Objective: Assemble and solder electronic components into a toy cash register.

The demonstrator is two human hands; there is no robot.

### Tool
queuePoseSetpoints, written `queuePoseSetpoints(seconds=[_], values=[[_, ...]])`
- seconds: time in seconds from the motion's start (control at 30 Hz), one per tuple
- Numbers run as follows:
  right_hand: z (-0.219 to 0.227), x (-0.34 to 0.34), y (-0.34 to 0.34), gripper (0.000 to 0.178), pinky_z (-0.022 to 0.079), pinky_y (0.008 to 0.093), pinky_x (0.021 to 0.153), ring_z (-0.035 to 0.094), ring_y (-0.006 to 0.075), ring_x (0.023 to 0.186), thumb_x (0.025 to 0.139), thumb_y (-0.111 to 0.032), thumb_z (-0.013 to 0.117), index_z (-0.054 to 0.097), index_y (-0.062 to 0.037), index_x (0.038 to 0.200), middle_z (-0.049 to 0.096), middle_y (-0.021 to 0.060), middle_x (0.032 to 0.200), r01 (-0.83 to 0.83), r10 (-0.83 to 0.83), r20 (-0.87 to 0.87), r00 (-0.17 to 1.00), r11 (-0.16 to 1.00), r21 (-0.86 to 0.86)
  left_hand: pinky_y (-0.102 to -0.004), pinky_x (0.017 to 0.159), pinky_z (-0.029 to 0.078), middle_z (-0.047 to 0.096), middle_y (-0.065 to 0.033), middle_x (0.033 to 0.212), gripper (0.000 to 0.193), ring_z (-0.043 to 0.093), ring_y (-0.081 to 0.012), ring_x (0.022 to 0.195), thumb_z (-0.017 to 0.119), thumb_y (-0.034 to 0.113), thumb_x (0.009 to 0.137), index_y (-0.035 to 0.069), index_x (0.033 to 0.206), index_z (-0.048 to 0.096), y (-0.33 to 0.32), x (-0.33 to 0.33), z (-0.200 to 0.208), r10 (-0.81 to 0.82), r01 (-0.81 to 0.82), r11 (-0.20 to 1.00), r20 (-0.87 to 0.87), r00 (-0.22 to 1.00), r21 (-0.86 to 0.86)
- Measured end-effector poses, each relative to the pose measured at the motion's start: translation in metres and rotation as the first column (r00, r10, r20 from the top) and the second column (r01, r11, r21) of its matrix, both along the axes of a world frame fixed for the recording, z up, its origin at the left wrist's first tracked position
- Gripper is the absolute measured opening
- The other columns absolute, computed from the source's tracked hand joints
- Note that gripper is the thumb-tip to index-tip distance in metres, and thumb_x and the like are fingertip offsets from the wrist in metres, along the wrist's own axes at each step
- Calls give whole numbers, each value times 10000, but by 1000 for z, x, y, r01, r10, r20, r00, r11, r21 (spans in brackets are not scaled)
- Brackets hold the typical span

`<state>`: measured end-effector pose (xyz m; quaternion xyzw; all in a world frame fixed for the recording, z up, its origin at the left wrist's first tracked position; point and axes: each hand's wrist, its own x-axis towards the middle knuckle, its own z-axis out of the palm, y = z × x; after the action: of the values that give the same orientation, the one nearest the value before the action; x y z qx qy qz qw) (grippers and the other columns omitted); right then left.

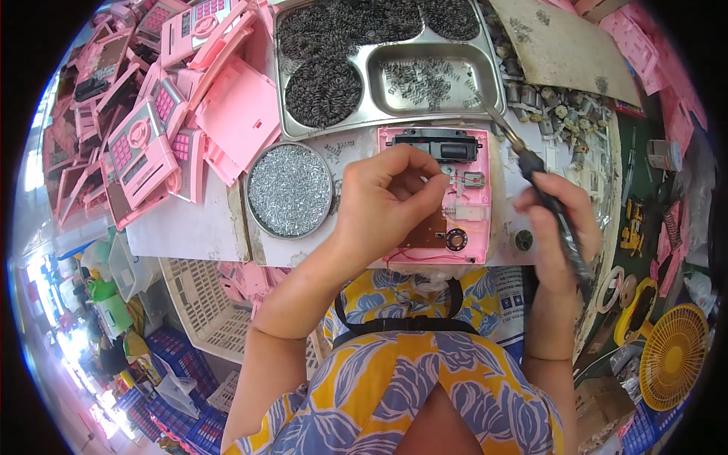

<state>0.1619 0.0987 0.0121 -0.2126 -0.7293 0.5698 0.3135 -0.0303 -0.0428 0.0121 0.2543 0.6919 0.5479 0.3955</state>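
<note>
In front of me on the table lies an open pink plastic housing (476, 227) with a black part across its top, a brown board, thin wires and a small round black piece. Over its left side my left hand (394, 199) is closed in a pinch; anything between the fingertips is hidden. My right hand (560, 220), to the right of the housing, grips a black-handled tool (540, 171) with a long metal shaft, like a screwdriver or soldering iron. Its thin end points up and left, by the right rim of the steel compartment tray (364, 114).
Dark coiled springs (322, 91) fill several tray compartments; one holds loose small metal parts (428, 82). A round tin (250, 199) of tiny silver pieces stands left. Pink housings (144, 152) are heaped far left. Small motor-like parts (561, 110) lie right, above a yellow fan (673, 356).
</note>
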Motion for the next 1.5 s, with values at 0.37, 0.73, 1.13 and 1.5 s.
queuePoseSetpoints(seconds=[0.37, 0.73, 1.13, 1.5], values=[[-10, -63, -8, 466, 568, 288, 834, 700, 168, 956, 850, 96, 666, 636, -50, 1292, 693, 107, 1061, -101, 102, -5, 995, 994, 46, -217, 683, 508, 707, -24, 866, 84, 627, -78, 757, 728, 49, 917, -21, 964, 721, -4, 0, -15, -21, 68, 981, -242, 970, 184], [-8, -68, -9, 509, 569, 266, 825, 681, 144, 919, 836, 104, 670, 615, -59, 1315, 651, 80, 1045, -123, 124, -53, 991, 992, 30, -187, 568, 461, 670, 10, 782, 105, 563, -29, 650, 700, 95, 957, -8, 973, 715, -3, -3, -12, -89, 90, 989, -20, 996, 115], [-12, -71, -21, 557, 532, 285, 737, 638, 185, 834, 759, 135, 676, 635, -91, 1266, 604, 94, 928, -12, 13, -3, 1000, 971, 240, -183, 595, 482, 690, -9, 826, 103, 588, -37, 667, 698, 95, 962, -8, 976, 699, -3, -6, -15, -29, 6, 994, 203, 979, 110], [-33, -43, -27, 426, 413, 515, 1085, 673, 236, 838, 788, 24, 756, 661, -48, 1196, 691, 80, 914, 56, -43, -48, 998, 944, 324, -292, 597, 483, 598, -74, 767, 97, 605, -173, 654, 778, 64, 812, 3, 838, 708, 9, -8, -22, -71, 122, 992, -665, 744, 31]])
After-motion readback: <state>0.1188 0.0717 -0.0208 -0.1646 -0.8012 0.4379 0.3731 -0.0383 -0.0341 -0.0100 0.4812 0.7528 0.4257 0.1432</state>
